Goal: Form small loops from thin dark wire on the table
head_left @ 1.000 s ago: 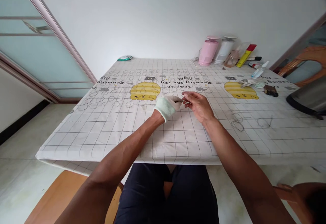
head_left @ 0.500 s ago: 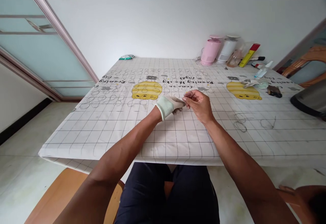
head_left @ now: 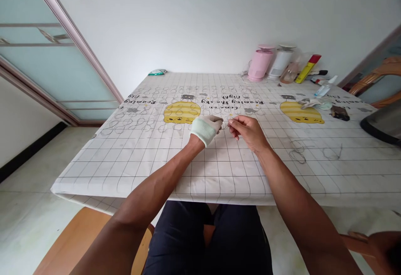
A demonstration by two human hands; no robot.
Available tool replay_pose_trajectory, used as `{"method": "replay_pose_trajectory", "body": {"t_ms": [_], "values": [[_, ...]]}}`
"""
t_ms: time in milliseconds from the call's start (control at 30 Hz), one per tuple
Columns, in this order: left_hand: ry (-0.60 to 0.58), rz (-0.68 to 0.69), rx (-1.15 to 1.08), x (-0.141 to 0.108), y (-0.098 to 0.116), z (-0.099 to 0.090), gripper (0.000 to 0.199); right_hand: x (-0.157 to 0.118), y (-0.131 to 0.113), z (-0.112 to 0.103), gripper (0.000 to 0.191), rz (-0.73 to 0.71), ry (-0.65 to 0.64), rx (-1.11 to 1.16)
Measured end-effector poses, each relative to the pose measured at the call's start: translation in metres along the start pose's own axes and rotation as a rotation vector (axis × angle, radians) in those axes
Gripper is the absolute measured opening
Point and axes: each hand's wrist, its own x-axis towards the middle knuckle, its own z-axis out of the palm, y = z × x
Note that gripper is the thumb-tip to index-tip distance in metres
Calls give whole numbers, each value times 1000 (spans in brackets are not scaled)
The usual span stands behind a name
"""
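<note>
Fingertips that were closed up together 0.5 seconds ago have drawn apart, and now a narrow gap shows between the left hand (head_left: 206,127), in its pale glove, and the bare right hand (head_left: 249,132). Look at that right grip: thumb and forefinger pinched at the tips, the other fingers curled beneath, yet whether any wire sits in there is too fine to tell. Over on the left the gloved fingers are bent inward, pointing at the other hand, and their contents are hidden, so no call on that grip either. Both hover over the middle of the checked desk (head_left: 219,168). Now to the thin grey rings (head_left: 122,120), spread in rows left of the gloved hand and beyond both hands, the nearest just beside the glove, some crossing the yellow cartoon print (head_left: 181,111). Out to the right of the bare hand, well clear of its fingers, lies a loose tangle of wire (head_left: 298,156), with 1 more open loop (head_left: 332,154) near it. Farther right come a crumpled pale cloth (head_left: 321,104), a small dark object (head_left: 340,113) and a metal vessel (head_left: 385,120) at the edge of view. Along the wall stand 2 cylinders, 1 pink (head_left: 260,65) and 1 white (head_left: 281,63), side by side.
</note>
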Motion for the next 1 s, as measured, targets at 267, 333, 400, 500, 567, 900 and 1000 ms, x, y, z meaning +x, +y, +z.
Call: {"method": "replay_pose_trajectory", "body": {"t_ms": [267, 333, 400, 500, 567, 900, 1000], "values": [[141, -42, 104, 4, 4, -9, 33, 7, 8, -22, 34, 70, 87, -164], [213, -27, 151, 5, 3, -14, 34, 11, 6, -37, 34, 157, 110, -201], [253, -8, 184, 6, 1, -17, 34, 15, 4, -52, 32, 217, 132, -208], [281, 10, 234, 9, -4, -20, 34, 21, 3, -71, 29, 284, 144, -185], [289, 26, 267, 12, -8, -21, 34, 25, 6, -80, 27, 349, 143, -179], [301, 38, 309, 21, -19, -24, 34, 54, 26, -96, 29, 502, 182, -394], [287, 21, 308, 20, -19, -24, 35, 62, 31, -100, 29, 509, 171, -483]]}}
